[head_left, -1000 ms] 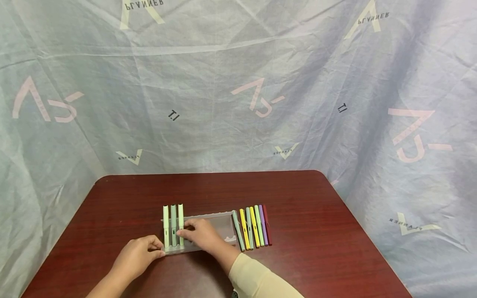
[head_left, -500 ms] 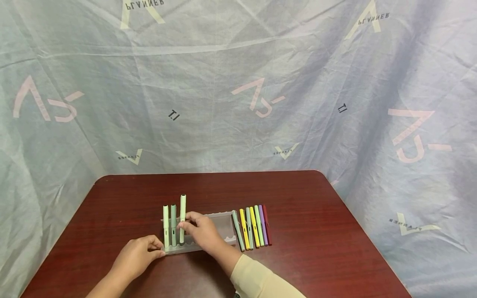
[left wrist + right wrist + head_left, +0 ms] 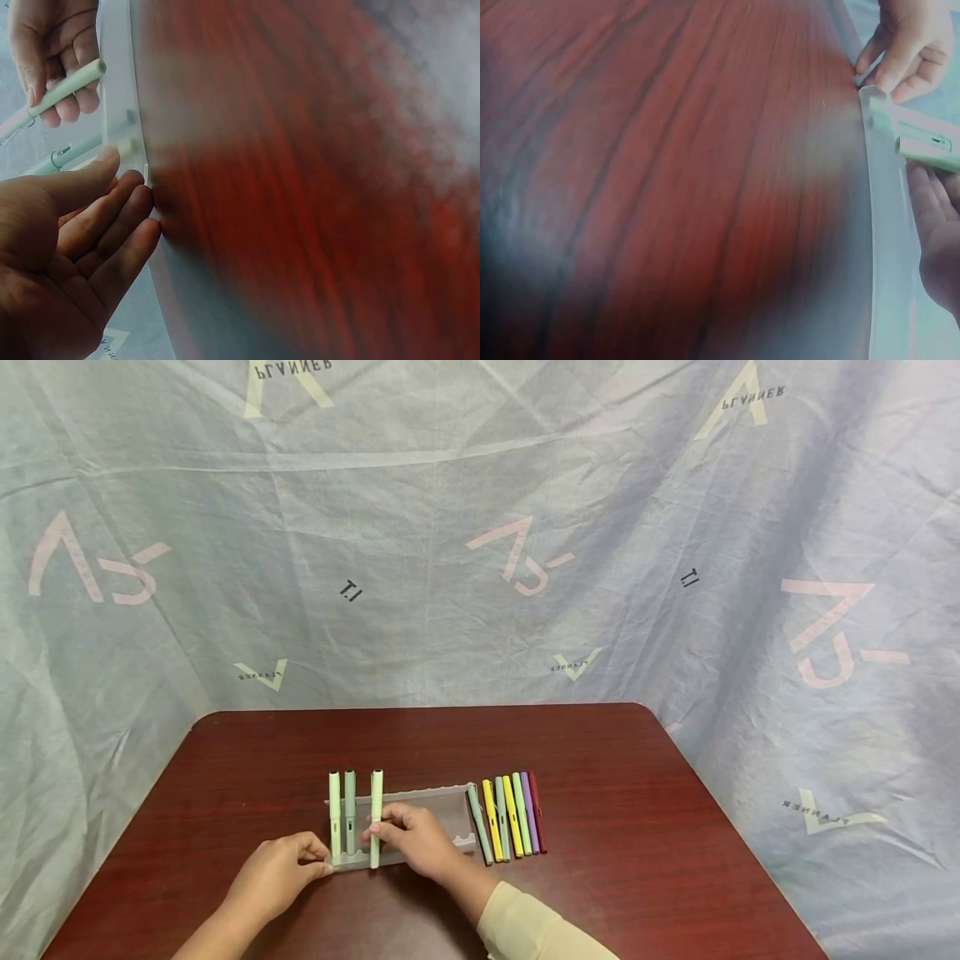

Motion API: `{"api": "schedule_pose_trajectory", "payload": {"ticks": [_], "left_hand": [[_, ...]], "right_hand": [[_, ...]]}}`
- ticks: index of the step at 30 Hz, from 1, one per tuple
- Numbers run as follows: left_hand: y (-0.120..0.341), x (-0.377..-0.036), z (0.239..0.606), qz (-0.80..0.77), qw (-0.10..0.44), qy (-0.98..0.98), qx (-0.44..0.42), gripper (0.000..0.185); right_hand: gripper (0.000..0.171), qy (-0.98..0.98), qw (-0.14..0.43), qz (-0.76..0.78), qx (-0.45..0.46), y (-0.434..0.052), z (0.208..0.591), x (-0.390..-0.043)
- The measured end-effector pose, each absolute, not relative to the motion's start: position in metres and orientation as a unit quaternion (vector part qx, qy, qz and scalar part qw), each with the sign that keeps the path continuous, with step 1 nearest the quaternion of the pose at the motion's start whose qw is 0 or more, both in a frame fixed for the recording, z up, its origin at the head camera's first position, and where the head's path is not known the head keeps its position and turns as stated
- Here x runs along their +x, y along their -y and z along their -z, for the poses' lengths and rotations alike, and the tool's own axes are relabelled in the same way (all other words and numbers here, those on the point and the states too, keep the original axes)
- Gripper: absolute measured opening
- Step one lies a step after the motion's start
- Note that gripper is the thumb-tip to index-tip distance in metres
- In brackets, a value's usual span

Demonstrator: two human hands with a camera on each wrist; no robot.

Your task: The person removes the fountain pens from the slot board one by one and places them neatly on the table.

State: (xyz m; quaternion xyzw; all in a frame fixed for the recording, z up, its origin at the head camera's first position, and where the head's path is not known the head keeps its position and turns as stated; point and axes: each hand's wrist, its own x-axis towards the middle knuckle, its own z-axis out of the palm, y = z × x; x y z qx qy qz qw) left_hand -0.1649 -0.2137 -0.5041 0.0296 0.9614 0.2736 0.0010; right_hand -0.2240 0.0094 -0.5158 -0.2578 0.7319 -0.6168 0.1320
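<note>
A clear plastic tray (image 3: 442,814) with notched edges lies on the table. My left hand (image 3: 273,872) pinches its near left corner between thumb and fingers. Inside the tray's left end, a pale green pen (image 3: 334,802) and a grey-green pen (image 3: 350,797) lie side by side. Between thumb and fingers, my right hand (image 3: 420,839) holds another pale green pen (image 3: 377,793) over the tray, right of those two. In the left wrist view the held pen (image 3: 71,86) is tilted, one end above the tray's edge. The right wrist view shows this pen's end (image 3: 930,152) close to the tray wall.
Right of the tray, a row of several pens lies on the table: grey-green (image 3: 480,827), yellow (image 3: 492,822), light green (image 3: 522,814), purple (image 3: 530,814) and dark red (image 3: 538,814) among them. The dark red wooden table (image 3: 637,860) is backed by a grey cloth (image 3: 420,635).
My right hand has lifted the third pen out of its place in the tray, shifted it a little to the right and brought it lower again. The left hand stays at the corner.
</note>
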Motion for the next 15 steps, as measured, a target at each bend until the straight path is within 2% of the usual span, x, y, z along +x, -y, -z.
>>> {"api": "schedule_pose_trajectory", "payload": {"ticks": [15], "left_hand": [[0.213, -0.164, 0.503, -0.272, 0.0, -0.962, 0.031, 0.014]], "right_hand": [[0.02, -0.72, 0.156, 0.626, -0.254, -0.032, 0.518, -0.23]]}}
